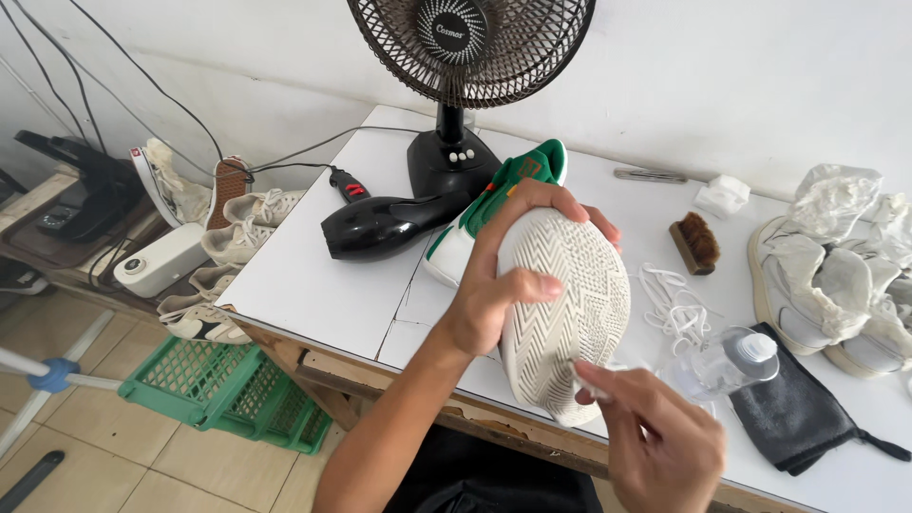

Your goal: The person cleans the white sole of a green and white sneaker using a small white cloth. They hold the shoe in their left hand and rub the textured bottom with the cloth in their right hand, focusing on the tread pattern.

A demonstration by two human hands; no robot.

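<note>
- Left of the sneaker: green crate (223,391) on the floor, holding nothing visible.
- Left hand (508,275) clamped around the sneaker (560,309), sole up, above the table (313,285) edge.
- Right hand (655,437) pinching a white wipe (591,377) against the sole; best kept firmly braced, wiping along the grooves.
- Right of the sneaker: clear bottle (727,366), contents unclear.
</note>
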